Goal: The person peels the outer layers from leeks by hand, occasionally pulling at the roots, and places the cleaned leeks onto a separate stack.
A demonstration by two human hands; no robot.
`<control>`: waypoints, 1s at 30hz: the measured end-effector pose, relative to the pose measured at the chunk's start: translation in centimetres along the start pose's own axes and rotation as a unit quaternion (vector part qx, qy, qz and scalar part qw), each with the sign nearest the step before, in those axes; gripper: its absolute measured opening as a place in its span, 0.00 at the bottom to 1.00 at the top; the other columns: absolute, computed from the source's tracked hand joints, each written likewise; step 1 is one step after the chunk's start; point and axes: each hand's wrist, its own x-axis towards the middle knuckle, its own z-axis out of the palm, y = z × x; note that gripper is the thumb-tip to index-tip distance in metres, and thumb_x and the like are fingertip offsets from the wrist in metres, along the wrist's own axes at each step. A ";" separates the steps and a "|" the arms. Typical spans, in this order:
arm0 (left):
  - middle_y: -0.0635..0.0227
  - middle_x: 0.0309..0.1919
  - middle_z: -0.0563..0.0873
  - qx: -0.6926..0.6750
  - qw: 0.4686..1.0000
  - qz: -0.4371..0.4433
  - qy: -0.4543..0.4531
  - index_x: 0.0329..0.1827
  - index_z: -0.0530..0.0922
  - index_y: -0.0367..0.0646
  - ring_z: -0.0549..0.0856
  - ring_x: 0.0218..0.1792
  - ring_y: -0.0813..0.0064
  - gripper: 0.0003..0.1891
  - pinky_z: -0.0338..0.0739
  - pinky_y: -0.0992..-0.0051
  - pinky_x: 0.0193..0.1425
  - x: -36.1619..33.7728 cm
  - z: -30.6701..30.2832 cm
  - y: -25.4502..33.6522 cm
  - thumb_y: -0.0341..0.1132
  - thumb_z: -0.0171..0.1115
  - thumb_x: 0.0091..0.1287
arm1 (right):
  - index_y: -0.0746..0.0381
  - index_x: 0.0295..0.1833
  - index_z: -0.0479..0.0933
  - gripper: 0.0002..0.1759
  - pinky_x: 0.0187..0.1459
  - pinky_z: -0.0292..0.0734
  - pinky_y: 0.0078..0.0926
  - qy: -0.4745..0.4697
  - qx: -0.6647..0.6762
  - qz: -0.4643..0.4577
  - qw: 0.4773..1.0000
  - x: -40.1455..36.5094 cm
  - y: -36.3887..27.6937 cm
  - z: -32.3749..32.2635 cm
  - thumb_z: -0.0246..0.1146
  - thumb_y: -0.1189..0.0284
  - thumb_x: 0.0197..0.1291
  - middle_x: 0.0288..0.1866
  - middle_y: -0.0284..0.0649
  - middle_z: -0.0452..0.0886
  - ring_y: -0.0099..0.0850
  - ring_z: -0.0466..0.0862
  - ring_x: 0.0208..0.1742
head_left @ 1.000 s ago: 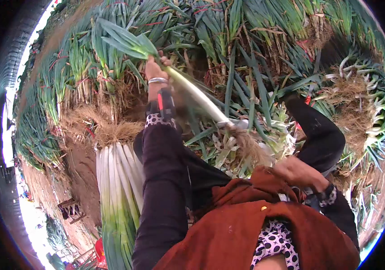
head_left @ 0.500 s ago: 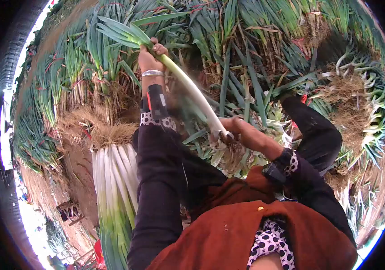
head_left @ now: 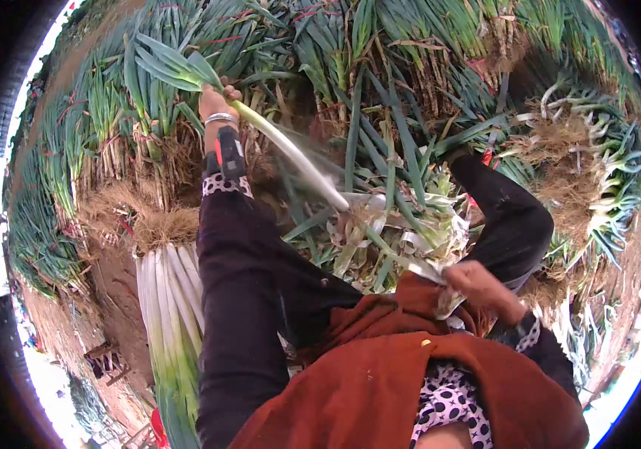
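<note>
My left hand (head_left: 219, 103) is wrapped round a long leek (head_left: 289, 151) just below its green leaves. The white shank slants down to the right, its root end over a heap of peeled leaves (head_left: 444, 232). Lower right, close to my lap, my right hand (head_left: 481, 286) is closed on a pale strip of peeled leek leaf (head_left: 421, 268). This strip stretches from the fingers toward the leek's root end, apart from the white shank.
A bundle of cleaned leeks (head_left: 167, 299) lies by my left leg, roots away from me. Bundled leeks with green tops (head_left: 118, 112) stand along the far side and left. More leeks with tangled roots (head_left: 571, 165) lie at right. My bent right knee (head_left: 515, 217) juts beside the leaf heap.
My right hand has pulled from the leek's root end down and right toward my lap, drawing a leaf strip away. My left hand still holds the leek, now slightly further left in view.
</note>
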 end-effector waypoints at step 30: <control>0.63 0.47 0.81 0.344 0.748 -0.079 -0.562 0.59 0.70 0.37 0.82 0.40 0.77 0.19 0.76 0.78 0.43 -28.2 25.6 -16.0 0.34 0.56 0.66 | 0.61 0.57 0.70 0.19 0.46 0.73 0.26 0.648 -0.509 -0.081 0.561 -3.5 17.4 -37.1 0.52 0.74 0.60 0.46 0.44 0.77 0.32 0.78 0.46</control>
